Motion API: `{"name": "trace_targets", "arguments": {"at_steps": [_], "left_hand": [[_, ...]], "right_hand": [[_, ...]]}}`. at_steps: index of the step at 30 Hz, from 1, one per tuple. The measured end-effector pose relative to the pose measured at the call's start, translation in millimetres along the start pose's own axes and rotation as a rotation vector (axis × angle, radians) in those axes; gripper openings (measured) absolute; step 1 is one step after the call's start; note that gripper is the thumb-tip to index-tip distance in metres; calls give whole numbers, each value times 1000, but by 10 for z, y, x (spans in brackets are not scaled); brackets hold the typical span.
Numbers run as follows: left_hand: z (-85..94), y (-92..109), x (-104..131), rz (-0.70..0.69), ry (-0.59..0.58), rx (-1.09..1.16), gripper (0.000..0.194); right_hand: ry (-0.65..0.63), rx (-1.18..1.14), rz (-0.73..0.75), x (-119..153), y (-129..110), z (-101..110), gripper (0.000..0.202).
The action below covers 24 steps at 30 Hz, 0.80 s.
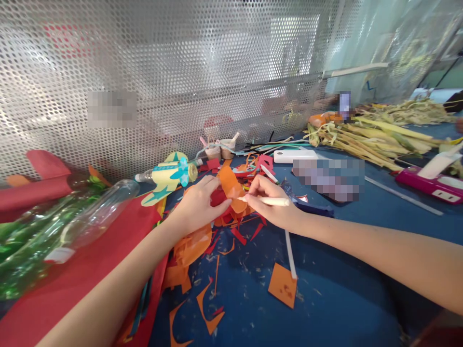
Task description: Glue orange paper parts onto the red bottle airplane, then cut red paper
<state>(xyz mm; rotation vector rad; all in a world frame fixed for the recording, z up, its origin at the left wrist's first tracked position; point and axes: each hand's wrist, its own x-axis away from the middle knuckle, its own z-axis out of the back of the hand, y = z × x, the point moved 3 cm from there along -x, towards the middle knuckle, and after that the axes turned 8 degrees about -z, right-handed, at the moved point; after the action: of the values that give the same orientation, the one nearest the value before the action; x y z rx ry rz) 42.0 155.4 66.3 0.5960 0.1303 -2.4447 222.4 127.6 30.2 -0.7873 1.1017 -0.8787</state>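
Observation:
My left hand holds the edge of a rounded orange paper piece, with the thumb at its lower part and the fingers along its left side. Between the fingers of my right hand is a slim white pen, its tip against the lower end of the orange piece. Red and orange paper scraps lie beneath and around both hands. Another rounded orange piece rests just below my left wrist.
Plastic bottles lie on red sheet material at left, beside a bottle wrapped in yellow paper with blue stars. An orange square, dried stalks and a magenta power strip are on the blue table. A perforated metal panel stands behind.

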Motion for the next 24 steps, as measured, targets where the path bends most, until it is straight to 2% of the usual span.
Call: {"name": "trace_targets", "arguments": {"at_steps": [13, 24], "left_hand": [[-23, 10, 1, 22, -5, 0, 27], [-17, 11, 8, 19, -15, 4, 27]], "right_hand": [[-77, 79, 12, 35, 3, -22, 22], [-70, 87, 22, 36, 26, -31, 21]]}}
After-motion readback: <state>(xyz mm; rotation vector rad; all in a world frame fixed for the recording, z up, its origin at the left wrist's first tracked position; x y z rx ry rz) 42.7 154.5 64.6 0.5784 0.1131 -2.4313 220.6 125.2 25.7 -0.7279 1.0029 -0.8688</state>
